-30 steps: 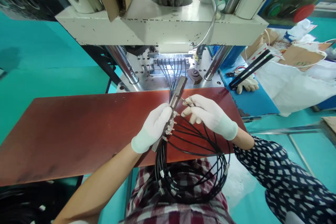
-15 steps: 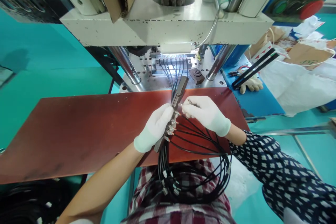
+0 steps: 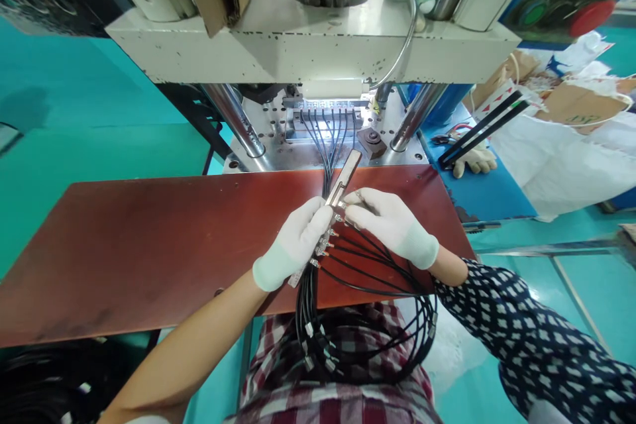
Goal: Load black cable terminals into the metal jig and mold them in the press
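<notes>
My gloved left hand [image 3: 301, 235] is wrapped round a long metal bar [image 3: 344, 177], which slants up to the right above the brown board. Small metal connectors [image 3: 324, 244] with black cables sit along the bar's right side. My gloved right hand [image 3: 390, 222] pinches at a connector near the bar's upper half; the fingertips partly hide it. The black cables [image 3: 368, 371] hang in a loop over the board's front edge and my lap. Behind the bar, several thin cables [image 3: 328, 146] run into a metal fixture [image 3: 325, 126].
A white press beam [image 3: 318, 56] spans above the fixture, between steel posts. The brown board [image 3: 149, 245] extends left. On the right, a blue surface [image 3: 501, 192] holds a glove [image 3: 474, 162] and black rods [image 3: 484, 129]. More black cables [image 3: 59, 384] lie at lower left.
The bar has tilted in my left hand, so its face now looks brighter. My right hand's fingers have closed in on the connector beside the bar.
</notes>
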Tool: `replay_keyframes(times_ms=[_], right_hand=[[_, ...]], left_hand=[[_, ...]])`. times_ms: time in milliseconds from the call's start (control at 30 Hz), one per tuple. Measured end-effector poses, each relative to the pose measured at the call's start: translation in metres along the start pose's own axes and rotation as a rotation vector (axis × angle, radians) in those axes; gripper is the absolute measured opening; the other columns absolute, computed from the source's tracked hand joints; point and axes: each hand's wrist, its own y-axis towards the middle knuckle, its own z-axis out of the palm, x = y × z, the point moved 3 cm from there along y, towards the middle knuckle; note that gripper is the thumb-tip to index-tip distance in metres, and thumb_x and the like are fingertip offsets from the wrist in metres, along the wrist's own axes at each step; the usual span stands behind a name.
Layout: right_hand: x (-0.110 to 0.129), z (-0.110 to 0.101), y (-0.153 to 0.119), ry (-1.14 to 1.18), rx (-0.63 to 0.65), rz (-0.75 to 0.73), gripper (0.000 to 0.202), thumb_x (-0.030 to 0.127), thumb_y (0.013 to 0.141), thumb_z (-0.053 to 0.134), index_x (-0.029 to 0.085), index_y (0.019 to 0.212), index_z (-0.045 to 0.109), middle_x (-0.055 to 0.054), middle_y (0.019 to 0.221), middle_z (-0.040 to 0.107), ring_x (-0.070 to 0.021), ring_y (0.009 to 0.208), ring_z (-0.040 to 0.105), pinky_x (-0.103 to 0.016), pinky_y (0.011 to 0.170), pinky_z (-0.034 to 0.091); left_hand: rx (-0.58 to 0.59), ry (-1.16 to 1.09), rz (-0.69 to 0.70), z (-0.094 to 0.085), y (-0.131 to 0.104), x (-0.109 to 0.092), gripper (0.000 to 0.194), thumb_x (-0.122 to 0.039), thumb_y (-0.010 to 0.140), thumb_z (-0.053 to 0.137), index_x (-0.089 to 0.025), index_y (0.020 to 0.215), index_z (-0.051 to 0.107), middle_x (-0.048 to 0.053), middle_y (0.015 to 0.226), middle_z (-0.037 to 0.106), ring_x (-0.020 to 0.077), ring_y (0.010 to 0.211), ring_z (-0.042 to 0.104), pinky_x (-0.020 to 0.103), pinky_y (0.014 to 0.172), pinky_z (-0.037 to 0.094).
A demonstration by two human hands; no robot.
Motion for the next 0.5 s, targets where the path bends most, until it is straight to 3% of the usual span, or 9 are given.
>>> replay_keyframes(times_ms=[67,167,300,400,500], right_hand=[[-0.007,-0.002,-0.005,0.067,-0.074,0.040,0.021,0.033,0.089,0.058,0.019,0.104,0.060,0.002,0.079,0.065,-0.0138,0.074,0.060,-0.028,0.074,0.047],[-0.012,-0.004,-0.012,0.140,-0.168,0.034,0.024,0.033,0.091,0.057,0.020,0.111,0.053,0.002,0.080,0.066,-0.0147,0.075,0.064,-0.029,0.077,0.050],[-0.008,-0.007,-0.016,0.147,-0.199,0.003,0.014,0.031,0.093,0.052,0.020,0.100,0.060,0.000,0.082,0.068,-0.0138,0.075,0.065,-0.027,0.076,0.051],[-0.001,-0.012,-0.012,0.146,-0.164,-0.031,0.024,0.033,0.095,0.051,0.018,0.089,0.069,-0.002,0.083,0.068,-0.0141,0.078,0.063,-0.026,0.077,0.049],[0.001,-0.015,-0.007,0.177,-0.111,0.010,0.023,0.032,0.089,0.058,0.016,0.078,0.070,0.000,0.072,0.064,-0.0134,0.071,0.057,-0.025,0.068,0.046]], left_hand=[[0.030,-0.059,-0.026,0.000,0.000,-0.001,0.039,-0.053,0.100,0.038,-0.018,0.084,0.046,-0.003,0.073,0.046,0.0103,0.064,0.043,0.025,0.062,0.039],[0.049,-0.103,-0.048,0.000,0.000,0.000,0.040,-0.054,0.099,0.039,-0.018,0.084,0.047,-0.002,0.072,0.048,0.0101,0.062,0.045,0.025,0.060,0.039],[0.070,-0.123,-0.048,0.000,0.001,0.001,0.040,-0.053,0.100,0.038,-0.017,0.084,0.047,-0.002,0.071,0.050,0.0098,0.062,0.044,0.024,0.059,0.038],[0.083,-0.113,-0.019,-0.001,0.002,0.000,0.039,-0.051,0.101,0.039,-0.016,0.085,0.050,-0.001,0.073,0.051,0.0099,0.064,0.044,0.024,0.061,0.038],[0.117,-0.134,-0.001,-0.001,0.002,-0.001,0.039,-0.050,0.101,0.037,-0.016,0.088,0.051,-0.001,0.073,0.051,0.0100,0.063,0.044,0.025,0.062,0.038]])
